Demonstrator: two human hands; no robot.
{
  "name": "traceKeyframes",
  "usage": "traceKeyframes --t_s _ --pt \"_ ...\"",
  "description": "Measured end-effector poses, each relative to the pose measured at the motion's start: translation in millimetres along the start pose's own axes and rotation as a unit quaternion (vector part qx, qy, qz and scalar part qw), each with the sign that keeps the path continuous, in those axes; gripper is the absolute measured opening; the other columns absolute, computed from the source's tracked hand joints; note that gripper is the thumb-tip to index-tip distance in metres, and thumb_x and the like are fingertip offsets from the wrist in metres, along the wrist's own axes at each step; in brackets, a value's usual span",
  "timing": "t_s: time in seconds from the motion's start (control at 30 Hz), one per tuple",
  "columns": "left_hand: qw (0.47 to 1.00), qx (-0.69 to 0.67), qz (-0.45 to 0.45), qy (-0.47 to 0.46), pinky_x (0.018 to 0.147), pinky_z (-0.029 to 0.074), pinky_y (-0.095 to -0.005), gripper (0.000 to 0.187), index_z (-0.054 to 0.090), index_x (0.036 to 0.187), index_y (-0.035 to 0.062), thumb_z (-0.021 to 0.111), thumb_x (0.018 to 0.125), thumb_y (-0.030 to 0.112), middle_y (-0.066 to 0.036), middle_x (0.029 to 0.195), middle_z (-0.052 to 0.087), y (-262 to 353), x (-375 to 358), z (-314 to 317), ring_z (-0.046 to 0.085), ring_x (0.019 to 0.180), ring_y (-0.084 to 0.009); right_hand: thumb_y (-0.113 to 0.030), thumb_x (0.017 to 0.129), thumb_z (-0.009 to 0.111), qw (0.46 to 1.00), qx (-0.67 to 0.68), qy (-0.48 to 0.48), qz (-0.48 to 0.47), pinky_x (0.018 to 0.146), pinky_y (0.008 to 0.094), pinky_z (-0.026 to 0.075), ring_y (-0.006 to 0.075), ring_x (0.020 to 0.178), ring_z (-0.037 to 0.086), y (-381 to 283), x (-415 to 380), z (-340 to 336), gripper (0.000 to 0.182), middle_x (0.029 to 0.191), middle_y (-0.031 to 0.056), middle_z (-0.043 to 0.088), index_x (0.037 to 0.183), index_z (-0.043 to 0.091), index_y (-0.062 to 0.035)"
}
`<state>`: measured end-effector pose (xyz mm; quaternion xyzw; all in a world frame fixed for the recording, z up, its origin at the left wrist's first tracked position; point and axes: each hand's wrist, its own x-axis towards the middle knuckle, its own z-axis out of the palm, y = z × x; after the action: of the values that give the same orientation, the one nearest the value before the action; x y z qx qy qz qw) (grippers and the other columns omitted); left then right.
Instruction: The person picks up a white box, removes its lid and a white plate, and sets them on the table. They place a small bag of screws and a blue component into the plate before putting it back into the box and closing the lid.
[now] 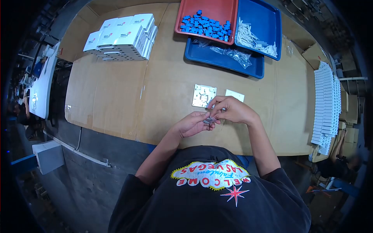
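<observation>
Plastic packet [209,120], small and clear, sits between your close-together hands, your left hand [191,124] and right hand [234,110] both pinching it

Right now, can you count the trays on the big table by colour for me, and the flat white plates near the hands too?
Red plastic tray: 1
Blue plastic trays: 2
Flat white plates: 2
Total: 5

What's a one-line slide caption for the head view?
Left hand and right hand handle a small clear item at a cardboard-covered table, red tray of blue parts beyond.
</observation>
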<state>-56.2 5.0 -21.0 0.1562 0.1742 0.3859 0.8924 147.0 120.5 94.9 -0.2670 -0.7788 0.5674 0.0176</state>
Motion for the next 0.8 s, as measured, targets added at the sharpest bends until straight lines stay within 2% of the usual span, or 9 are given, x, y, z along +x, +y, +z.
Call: traceKeyframes --t_s 0.13,0.23,0.33,0.43,0.53,0.63,0.73,0.8 --pt "1.0 -0.004 0.004 -0.013 0.098 0.052 -0.0374 0.04 0.062 0.134 0.0016 0.049 0.113 0.033 -0.014 0.126 0.069 -2.7 1.5 -5.1 0.066 0.104 -0.0203 -0.011 0.1 0.066 0.998 0.026 -0.059 0.02 0.087 0.0317 0.053 0.0181 0.095 0.068 -5.4 -2.0 -2.6 0.016 0.122 0.0092 0.07 0.101 0.077 0.0012" --pt "1.0 -0.021 0.008 -0.017 0.097 0.052 -0.0373 0.04 0.062 0.133 0.0029 0.05 0.112 0.034 -0.013 0.127 0.069 1.5 0.7 1.0 0.066 0.103 -0.0201 -0.017 0.107 0.059 0.997 0.053 -0.048 0.028 0.087 0.0323 0.053 0.0188 0.098 0.068 -6.6 -3.7 -2.5 0.027 0.124 0.0101 0.07 0.103 0.076 0.0033" --pt "1.0 -0.017 0.014 -0.006 0.097 0.052 -0.0377 0.038 0.062 0.131 0.0038 0.052 0.112 0.035 -0.011 0.122 0.07 2.1 -0.1 3.6 0.067 0.102 -0.02 -0.021 0.109 0.055 0.999 0.017 -0.037 0.002 0.091 0.0337 0.053 0.0214 0.103 0.068 -6.7 -5.9 -0.9 0.032 0.126 0.0119 0.069 0.108 0.075 0.0034" --pt "1.0 -0.02 0.019 -0.012 0.096 0.053 -0.0387 0.036 0.063 0.128 0.0046 0.053 0.111 0.034 -0.009 0.116 0.069 -3.5 1.0 -5.1 0.067 0.103 -0.0203 -0.033 0.109 0.056 0.999 -0.006 -0.037 -0.003 0.094 0.0375 0.053 0.0277 0.105 0.07 -2.5 -4.1 7.6 0.04 0.125 0.016 0.07 0.111 0.077 0.0002" --pt "1.0 -0.028 0.013 -0.005 0.096 0.053 -0.039 0.034 0.063 0.127 0.0051 0.053 0.111 0.033 -0.008 0.111 0.068 -5.7 2.6 -8.1 0.067 0.103 -0.0208 -0.037 0.11 0.055 0.999 -0.011 -0.036 0.037 0.094 0.0374 0.053 0.028 0.104 0.071 -5.6 -3.7 12.1 0.043 0.124 0.0171 0.07 0.112 0.077 0.0005" --pt "0.999 -0.031 0.022 -0.006 0.096 0.053 -0.0388 0.034 0.064 0.126 0.0051 0.054 0.11 0.033 -0.008 0.112 0.068 -1.2 0.1 -0.4 0.067 0.103 -0.0208 -0.027 0.111 0.053 0.998 -0.018 -0.032 0.041 0.097 0.0356 0.052 0.0268 0.109 0.068 -15.0 -4.5 7.7 0.038 0.125 0.0132 0.07 0.116 0.073 0.0036" --pt "0.999 -0.027 0.021 -0.004 0.096 0.053 -0.0375 0.034 0.064 0.125 0.006 0.055 0.111 0.036 -0.008 0.115 0.068 2.6 -0.4 5.9 0.068 0.105 -0.0206 -0.028 0.111 0.053 0.996 -0.008 -0.02 0.091 0.098 0.0361 0.052 0.0276 0.11 0.069 -23.5 -4.0 6.2 0.038 0.125 0.0137 0.07 0.118 0.073 0.0032" --pt "0.999 -0.029 0.015 -0.006 0.097 0.054 -0.0378 0.035 0.063 0.126 0.0053 0.054 0.111 0.036 -0.01 0.117 0.069 -4.0 1.4 -5.4 0.068 0.105 -0.0209 -0.029 0.11 0.054 0.997 -0.015 -0.044 0.064 0.099 0.0365 0.052 0.0281 0.11 0.069 -12.0 -3.1 12.7 0.038 0.126 0.0141 0.069 0.12 0.073 0.0024"
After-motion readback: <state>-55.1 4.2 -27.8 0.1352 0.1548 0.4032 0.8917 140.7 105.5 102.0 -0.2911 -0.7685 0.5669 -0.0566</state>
